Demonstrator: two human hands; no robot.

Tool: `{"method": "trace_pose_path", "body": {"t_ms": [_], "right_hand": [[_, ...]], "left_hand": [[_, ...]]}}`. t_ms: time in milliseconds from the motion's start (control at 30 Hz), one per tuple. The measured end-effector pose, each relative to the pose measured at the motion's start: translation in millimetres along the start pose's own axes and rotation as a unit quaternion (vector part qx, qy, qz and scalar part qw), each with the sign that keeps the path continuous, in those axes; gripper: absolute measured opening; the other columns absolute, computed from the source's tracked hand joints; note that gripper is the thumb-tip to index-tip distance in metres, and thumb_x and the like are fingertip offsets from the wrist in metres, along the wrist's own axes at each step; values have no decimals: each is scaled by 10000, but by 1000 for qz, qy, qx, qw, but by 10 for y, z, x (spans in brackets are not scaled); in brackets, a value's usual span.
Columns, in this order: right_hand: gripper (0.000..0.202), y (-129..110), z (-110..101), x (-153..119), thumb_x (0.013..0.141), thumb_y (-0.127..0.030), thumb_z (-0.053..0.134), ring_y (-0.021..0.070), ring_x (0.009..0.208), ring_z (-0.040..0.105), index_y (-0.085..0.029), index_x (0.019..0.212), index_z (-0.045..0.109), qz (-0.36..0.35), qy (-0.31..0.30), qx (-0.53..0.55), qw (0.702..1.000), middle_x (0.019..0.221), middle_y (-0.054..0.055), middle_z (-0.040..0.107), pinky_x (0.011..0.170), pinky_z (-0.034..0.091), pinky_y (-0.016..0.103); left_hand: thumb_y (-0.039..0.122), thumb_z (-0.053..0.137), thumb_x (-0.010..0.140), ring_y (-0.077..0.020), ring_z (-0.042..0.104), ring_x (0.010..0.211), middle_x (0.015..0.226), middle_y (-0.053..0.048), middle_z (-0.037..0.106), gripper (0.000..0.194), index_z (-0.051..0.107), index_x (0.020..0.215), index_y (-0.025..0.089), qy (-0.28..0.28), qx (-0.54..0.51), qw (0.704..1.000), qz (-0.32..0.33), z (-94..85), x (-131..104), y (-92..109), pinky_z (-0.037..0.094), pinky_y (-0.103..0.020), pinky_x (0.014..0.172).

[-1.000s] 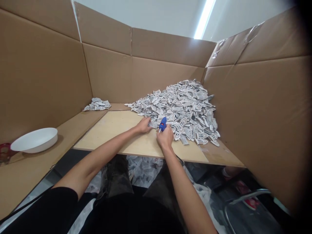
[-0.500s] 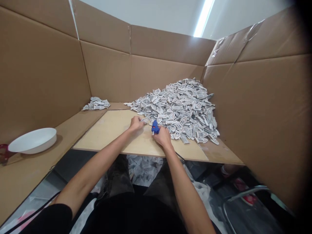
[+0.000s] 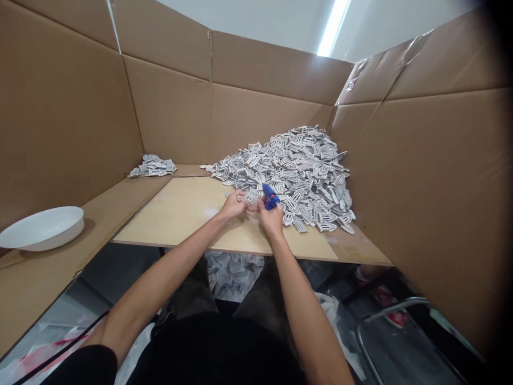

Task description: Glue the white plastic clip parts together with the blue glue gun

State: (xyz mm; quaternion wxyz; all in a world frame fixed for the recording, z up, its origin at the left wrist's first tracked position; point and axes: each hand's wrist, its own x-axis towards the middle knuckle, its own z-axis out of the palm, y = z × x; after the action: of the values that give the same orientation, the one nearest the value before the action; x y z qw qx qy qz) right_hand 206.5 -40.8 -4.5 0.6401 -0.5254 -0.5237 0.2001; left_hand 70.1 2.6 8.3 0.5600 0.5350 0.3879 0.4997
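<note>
A blue glue gun (image 3: 271, 197) is held in my right hand (image 3: 271, 215), its blue end pointing up and away. Close to its left, my left hand (image 3: 234, 206) pinches a small whitish piece (image 3: 250, 198), and the right fingertips are near or touching that piece. Both hands are over the pale board (image 3: 188, 208). Just behind and to the right of them rises a large pile of grey-white flat pieces (image 3: 296, 166), rounded at one end with striped outlines.
Cardboard walls (image 3: 264, 69) surround the work surface. A smaller heap of pieces (image 3: 153, 166) lies at the back left, and a white bowl (image 3: 44, 229) at the left. Crumpled white material (image 3: 234, 272) is below the board. A metal chair frame (image 3: 368, 337) stands lower right.
My hands have come together. The right hand has turned and raised the glue gun, and the left has moved right with its piece. The view has shifted slightly.
</note>
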Motion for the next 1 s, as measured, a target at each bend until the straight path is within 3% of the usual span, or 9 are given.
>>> {"method": "trace_pose_path", "body": {"t_ms": [233,433,667,800,1000], "right_hand": [[308,-95,-33,-59,871,-487,678,234,748,681,-184,835,716,-33,51,-59,996,794,76,757,761,543,344],[268,-93,-20,-49,850,-444,700,217,730,658,-179,819,716,-43,41,-68,996,778,64,745,737,517,325],[282,-104,-30,-55,833,-462,734,189,651,569,-187,796,685,-34,48,-94,994,703,34,699,662,457,311],[252,-98,-32,-59,850,-449,710,205,690,577,-214,790,643,-51,46,-135,988,749,46,703,717,471,324],[194,-39,-28,-45,852,-397,677,221,840,614,-239,852,565,-78,82,-163,980,876,55,701,836,471,321]], "left_hand": [[39,744,844,-144,689,574,715,1,701,274,581,1010,185,-38,43,997,53,5,-79,-4,448,-220,526],[50,733,846,-133,663,532,700,24,682,285,575,1039,189,-66,37,995,69,20,-94,-13,382,-212,482],[105,756,853,-157,709,599,700,4,711,306,566,1079,188,-75,40,994,74,11,-76,-43,404,-209,517],[190,766,886,-156,701,577,681,-4,714,257,566,1047,191,-68,42,994,73,8,-103,-20,415,-211,525],[300,842,830,-133,599,458,622,-24,716,342,610,1051,180,-74,37,993,82,-27,-71,-67,365,-208,474]]}}
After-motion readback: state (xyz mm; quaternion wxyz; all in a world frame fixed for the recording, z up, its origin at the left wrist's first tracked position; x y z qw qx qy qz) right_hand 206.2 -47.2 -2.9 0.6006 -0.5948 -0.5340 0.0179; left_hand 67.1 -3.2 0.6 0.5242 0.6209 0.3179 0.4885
